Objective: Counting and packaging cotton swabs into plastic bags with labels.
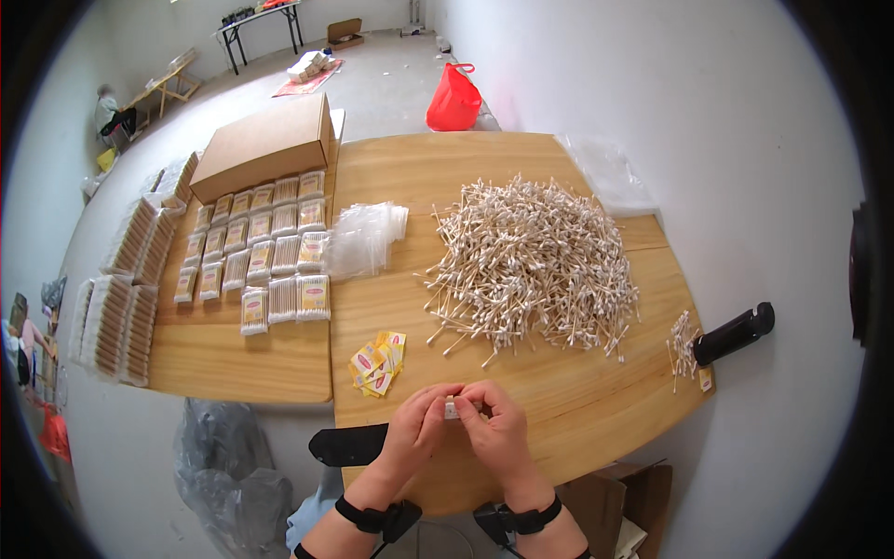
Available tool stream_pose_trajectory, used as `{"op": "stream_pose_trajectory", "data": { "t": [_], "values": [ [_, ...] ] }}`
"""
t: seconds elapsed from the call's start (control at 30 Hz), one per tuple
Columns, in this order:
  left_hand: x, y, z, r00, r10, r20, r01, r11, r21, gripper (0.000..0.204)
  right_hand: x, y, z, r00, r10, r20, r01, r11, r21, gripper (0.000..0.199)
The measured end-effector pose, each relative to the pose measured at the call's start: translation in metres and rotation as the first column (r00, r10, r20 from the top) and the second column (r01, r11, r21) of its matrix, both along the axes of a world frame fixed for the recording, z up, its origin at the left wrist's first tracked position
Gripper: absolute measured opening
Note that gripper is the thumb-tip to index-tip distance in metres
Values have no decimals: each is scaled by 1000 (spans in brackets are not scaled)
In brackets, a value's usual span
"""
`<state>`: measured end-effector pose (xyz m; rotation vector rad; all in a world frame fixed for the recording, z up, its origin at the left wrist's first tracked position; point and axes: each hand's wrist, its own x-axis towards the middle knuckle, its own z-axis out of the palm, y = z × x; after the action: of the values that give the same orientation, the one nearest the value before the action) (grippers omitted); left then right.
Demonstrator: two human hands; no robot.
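My left hand (415, 427) and my right hand (496, 430) come together over the table's near edge. Between their thumbs and fingers they pinch a small bundle of cotton swabs (453, 410); only its white end shows, and the rest is hidden by my fingers. Just beyond my left hand lies a loose stack of yellow and white printed cards (379, 364). A large heap of loose cotton swabs (535, 265) spreads across the table beyond my right hand. Clear plastic bags (365, 240) lie flat left of the heap.
Rows of packed cotton swabs (262, 226) cover the left table, in front of a cardboard box (265, 144). Larger wrapped packs (121, 317) line its left side. A black cylinder (736, 335) lies by a few swabs at right. More clear plastic (607, 174) rests at the far right corner.
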<state>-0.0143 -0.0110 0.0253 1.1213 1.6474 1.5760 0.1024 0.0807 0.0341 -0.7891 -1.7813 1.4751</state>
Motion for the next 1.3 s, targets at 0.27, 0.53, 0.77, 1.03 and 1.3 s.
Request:
{"op": "stream_pose_trajectory", "data": {
  "t": [0.27, 0.53, 0.77, 1.03, 1.3],
  "values": [
    [-6, 0, -2, 1000, 1, -1, -1, 999, -37, 31, 1, 1, 0, 1000, -9, 28, 10, 999, -31, 11],
    [3, 1, -15, 974, 28, 224, -9, 996, -83, 30, -2, -1, -12, 1000, 21, 21, -21, 1000, -11, 12],
    [-8, -1, -18, 977, 18, 211, -9, 999, -43, 28, -1, 1, -1, 994, 10, 110, 3, 993, -114, 13],
    [-6, -2, -7, 892, -147, 428, 158, 987, 11, 32, 6, 10, 3, 995, -45, -93, 5, 921, -391, 17],
    [-12, -3, -7, 658, -312, 685, 510, 854, -101, 46, 26, 34, 8, 994, 69, -83, -98, 897, -430, 17]
  ]
}}
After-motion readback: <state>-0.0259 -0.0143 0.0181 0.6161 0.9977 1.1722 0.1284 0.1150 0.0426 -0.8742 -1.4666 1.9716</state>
